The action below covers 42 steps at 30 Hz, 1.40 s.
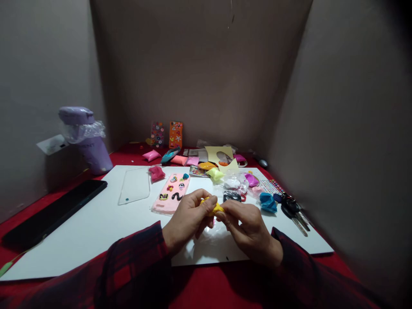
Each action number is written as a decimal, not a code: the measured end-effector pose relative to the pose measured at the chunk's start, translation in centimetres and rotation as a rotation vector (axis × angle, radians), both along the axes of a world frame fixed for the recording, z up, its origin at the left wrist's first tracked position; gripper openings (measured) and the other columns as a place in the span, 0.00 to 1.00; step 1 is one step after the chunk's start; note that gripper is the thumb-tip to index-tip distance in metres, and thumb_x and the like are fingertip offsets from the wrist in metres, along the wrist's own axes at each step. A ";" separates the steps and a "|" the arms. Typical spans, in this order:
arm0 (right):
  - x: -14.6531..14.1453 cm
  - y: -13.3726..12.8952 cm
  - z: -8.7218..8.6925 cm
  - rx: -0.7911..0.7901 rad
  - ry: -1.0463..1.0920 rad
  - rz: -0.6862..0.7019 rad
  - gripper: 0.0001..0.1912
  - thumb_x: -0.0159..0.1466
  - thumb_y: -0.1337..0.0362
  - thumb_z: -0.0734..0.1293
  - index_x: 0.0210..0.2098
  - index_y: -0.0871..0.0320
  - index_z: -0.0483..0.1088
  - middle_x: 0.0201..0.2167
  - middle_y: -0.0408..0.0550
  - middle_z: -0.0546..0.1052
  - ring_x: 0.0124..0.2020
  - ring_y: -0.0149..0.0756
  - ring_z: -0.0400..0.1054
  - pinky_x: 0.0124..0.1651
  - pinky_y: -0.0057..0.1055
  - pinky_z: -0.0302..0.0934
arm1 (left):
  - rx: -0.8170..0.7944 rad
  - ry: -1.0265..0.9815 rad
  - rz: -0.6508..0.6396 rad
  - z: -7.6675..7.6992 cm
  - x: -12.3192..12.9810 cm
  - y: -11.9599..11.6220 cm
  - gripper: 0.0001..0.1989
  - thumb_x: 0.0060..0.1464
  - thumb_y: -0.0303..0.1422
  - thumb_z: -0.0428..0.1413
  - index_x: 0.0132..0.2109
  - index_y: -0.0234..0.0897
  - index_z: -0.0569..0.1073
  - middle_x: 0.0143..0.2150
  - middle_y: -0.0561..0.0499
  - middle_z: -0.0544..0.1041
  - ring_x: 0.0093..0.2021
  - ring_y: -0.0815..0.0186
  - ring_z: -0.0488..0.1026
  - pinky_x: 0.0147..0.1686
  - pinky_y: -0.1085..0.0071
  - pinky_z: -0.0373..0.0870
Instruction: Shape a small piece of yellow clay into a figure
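Between my two hands, above the white board (96, 240), is a small piece of yellow modelling clay (219, 208). My left hand (193, 212) pinches it from the left with thumb and fingers. From the right, the thumb and fingertips of my right hand (249, 225) grip its other end. Just behind my left hand lies a pink phone case (165, 201) with small coloured charms and a black squiggle on it. A crumpled clear plastic wrapper (210, 236) rests on the board beneath my hands.
A clear phone case (135, 186), a red clay packet (156, 173), a blue packet (268, 202) and keys (294, 212) surround the work. On the left are a black phone-like slab (54, 210) and a purple tumbler (93, 150). Two decorated cases, one orange (176, 134), lean at the back wall.
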State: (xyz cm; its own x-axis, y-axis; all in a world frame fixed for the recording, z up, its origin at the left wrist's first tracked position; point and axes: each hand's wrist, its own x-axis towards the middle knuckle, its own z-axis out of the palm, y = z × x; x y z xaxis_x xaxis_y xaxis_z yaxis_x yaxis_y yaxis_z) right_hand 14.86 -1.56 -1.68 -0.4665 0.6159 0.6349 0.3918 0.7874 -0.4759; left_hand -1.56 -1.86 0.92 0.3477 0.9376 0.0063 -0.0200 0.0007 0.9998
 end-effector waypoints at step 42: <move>0.0 -0.5 0.2 0.079 -0.031 -0.053 0.13 0.67 0.67 0.57 0.27 0.61 0.65 0.20 0.43 0.65 0.20 0.29 0.56 0.26 0.27 0.48 | 0.025 -0.006 0.018 0.0 0.0 -0.2 0.18 0.54 0.47 0.48 0.29 0.36 0.63 0.19 0.54 0.68 0.15 0.76 0.58 0.12 0.82 0.53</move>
